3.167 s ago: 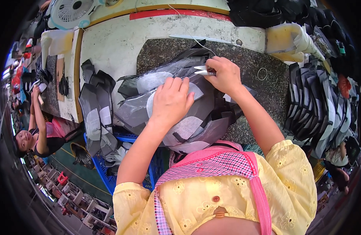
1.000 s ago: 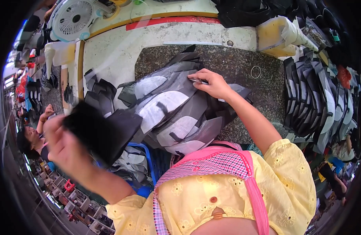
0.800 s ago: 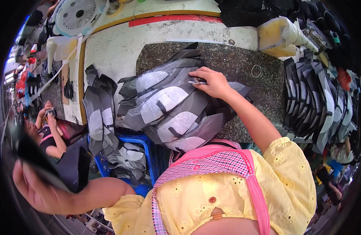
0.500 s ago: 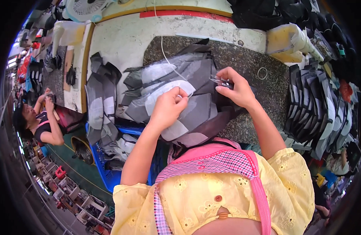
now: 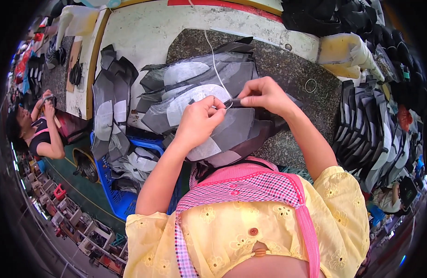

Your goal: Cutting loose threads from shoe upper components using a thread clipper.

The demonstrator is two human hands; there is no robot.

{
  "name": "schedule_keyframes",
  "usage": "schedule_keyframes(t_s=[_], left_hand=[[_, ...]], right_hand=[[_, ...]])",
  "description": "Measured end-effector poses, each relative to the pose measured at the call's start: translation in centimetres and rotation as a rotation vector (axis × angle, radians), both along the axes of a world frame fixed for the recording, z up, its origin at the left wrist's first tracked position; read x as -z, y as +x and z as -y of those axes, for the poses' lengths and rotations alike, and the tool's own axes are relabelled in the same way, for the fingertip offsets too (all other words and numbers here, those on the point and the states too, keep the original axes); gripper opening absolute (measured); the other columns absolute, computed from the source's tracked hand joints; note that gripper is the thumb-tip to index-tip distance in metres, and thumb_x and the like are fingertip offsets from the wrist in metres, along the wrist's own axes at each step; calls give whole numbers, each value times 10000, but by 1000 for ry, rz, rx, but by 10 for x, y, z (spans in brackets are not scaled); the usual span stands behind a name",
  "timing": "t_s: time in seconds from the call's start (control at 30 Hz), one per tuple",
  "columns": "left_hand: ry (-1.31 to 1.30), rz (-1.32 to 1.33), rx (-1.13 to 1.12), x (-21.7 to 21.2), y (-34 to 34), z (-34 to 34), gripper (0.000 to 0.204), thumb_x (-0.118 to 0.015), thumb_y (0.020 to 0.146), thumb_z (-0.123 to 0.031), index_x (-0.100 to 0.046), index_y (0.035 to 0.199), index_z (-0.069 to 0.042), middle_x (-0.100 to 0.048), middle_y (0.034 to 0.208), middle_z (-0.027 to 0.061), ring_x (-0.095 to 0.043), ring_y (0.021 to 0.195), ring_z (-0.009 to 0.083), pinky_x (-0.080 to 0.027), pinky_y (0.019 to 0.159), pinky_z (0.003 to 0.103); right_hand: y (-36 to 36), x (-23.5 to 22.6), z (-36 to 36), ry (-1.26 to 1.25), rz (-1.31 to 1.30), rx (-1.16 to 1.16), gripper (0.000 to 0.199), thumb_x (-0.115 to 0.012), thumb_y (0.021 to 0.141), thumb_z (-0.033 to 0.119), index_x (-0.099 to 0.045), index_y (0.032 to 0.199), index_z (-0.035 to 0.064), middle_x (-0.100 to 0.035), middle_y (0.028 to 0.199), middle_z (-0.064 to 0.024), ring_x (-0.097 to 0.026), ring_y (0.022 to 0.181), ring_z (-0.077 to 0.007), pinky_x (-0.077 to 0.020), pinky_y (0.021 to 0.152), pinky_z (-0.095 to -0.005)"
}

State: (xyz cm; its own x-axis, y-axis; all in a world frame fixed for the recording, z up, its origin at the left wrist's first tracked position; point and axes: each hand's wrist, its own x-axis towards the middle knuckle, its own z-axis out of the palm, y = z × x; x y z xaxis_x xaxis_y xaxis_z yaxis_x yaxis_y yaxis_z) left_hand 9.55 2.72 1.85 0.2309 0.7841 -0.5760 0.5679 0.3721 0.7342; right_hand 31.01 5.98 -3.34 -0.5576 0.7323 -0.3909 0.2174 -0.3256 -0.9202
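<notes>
A: Hands?
B: Left hand (image 5: 200, 121) rests on the grey pieces (image 5: 208, 104), fingers curled, pinching the top sheet at its edge. Right hand (image 5: 263, 95) is just beside it, thumb and forefinger nipped on a small dark tool (image 5: 233, 101); too small to tell what kind.

A: Where is the stack?
B: On the dark speckled slab (image 5: 287, 65), fanned out, front edge hanging over toward the person. A white thread (image 5: 214, 60) runs from the far edge of the bench down to the fingertips.

A: Surroundings?
B: Left of the slab, a second pile of grey pieces (image 5: 110, 104) drapes off the white bench (image 5: 144, 32) into a blue crate (image 5: 116, 197). Right, a dense row of dark pieces (image 5: 366, 132) stands on edge. A yellowish block (image 5: 345, 55) sits at the far right of the bench, and a small ring (image 5: 310, 85) lies on the slab near the right wrist.

A: Anything obstructing?
B: Both hands cover the spot where thread meets sheet. The pink checked apron (image 5: 250, 187) hides the near edge of the stack.

A: Others?
B: Another person (image 5: 39, 134) sits far left, hands raised, well apart.
</notes>
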Motion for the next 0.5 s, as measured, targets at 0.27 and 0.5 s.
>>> schedule_keyframes(t_s=[0.27,0.5], left_hand=[[96,-176,72,-106,-60,-4,96,-564,776,-79,-577,843,-10,-599,752,45,-557,683,92,-440,622,224],[522,-466,-434,-136,-249,-59,167,-532,857,-167,-582,913,-18,-508,738,-30,-443,669,59,-340,625,184]], right_hand=[[43,21,-20,235,54,637,234,-657,757,193,-613,904,16,-609,784,-17,-549,716,-94,-445,675,-256],[-50,-4,-70,499,863,-22,495,-648,653,543,-624,824,79,-646,784,-123,-625,778,-300,-491,671,-383]])
